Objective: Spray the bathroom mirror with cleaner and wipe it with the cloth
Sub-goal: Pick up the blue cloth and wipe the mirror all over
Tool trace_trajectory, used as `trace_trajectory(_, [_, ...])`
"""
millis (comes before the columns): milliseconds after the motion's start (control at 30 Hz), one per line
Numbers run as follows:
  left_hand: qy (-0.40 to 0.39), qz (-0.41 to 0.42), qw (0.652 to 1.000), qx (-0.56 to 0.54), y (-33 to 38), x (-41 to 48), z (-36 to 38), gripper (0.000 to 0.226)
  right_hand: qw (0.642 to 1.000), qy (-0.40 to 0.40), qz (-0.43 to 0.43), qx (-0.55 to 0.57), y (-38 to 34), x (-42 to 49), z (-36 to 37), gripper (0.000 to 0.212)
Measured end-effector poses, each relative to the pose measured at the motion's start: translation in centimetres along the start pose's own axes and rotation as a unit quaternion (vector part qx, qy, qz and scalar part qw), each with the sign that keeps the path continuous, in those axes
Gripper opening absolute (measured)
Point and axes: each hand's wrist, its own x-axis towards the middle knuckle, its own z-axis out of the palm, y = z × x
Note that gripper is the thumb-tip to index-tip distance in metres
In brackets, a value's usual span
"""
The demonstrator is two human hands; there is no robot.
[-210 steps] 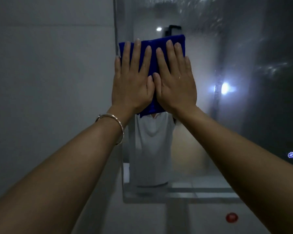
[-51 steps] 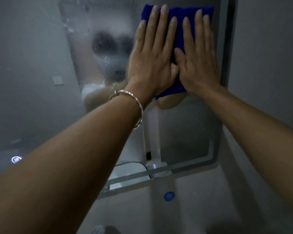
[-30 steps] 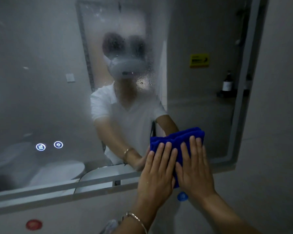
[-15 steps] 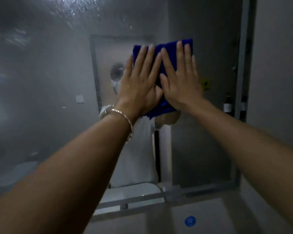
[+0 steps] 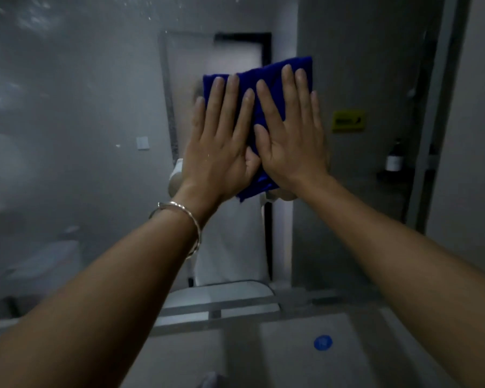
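Note:
A folded blue cloth [image 5: 266, 79] lies flat against the bathroom mirror [image 5: 81, 121], right of its middle. My left hand [image 5: 221, 141], with a silver bangle on the wrist, presses the cloth's left half with straight fingers. My right hand [image 5: 291, 135] presses the right half the same way, thumbs side by side. Droplets and haze cover the glass at the upper left. No spray bottle is in view.
The mirror's right frame [image 5: 429, 135] runs down beside a grey wall. Its lower edge [image 5: 216, 315] sits above a wall panel with a round blue sticker [image 5: 322, 343]. A yellow sign [image 5: 347, 121] and a dark bottle [image 5: 394, 158] show as reflections.
Over the last second both hands carried the cloth from the mirror's lower edge up the glass. Since half a second ago they have slid it slightly down and to the right.

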Motion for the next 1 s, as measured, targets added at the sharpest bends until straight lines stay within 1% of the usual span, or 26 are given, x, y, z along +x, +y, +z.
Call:
trace_trajectory(133, [0.002,0.012,1.0,-0.013,1.2,-5.9,1.2,0.063,1.0,-0.003,0.001,0.002,-1.9,-5.7,1.9,0.056])
trace_trajectory(300, [-0.045,0.011,0.999,-0.02,3.0,-13.9,2.2,0.064,0.999,-0.043,0.002,0.021,-4.2,-13.5,3.5,0.06])
trace_trajectory(433, [-0.087,0.012,0.996,-0.03,3.9,-19.7,2.8,0.064,0.998,-0.059,-0.006,0.027,-5.8,-18.9,4.8,0.057])
trace_trajectory(600, [-0.1,0.018,0.994,-0.035,4.6,-24.7,3.2,0.073,0.997,-0.074,-0.012,0.022,-7.6,-23.6,5.7,0.057])
trace_trajectory(800, [-0.123,0.02,0.992,-0.023,5.0,-27.8,3.6,0.075,0.995,-0.101,0.002,0.025,-9.1,-26.3,6.1,0.056])
trace_trajectory(933, [-0.138,0.054,0.989,-0.01,4.2,-27.3,3.2,0.072,0.992,-0.122,0.014,0.032,-9.5,-25.6,5.6,0.054])
trace_trajectory(1000, [-0.14,0.059,0.988,-0.016,3.3,-25.6,2.5,0.069,0.992,-0.121,0.014,0.036,-9.6,-24.0,5.2,0.055])
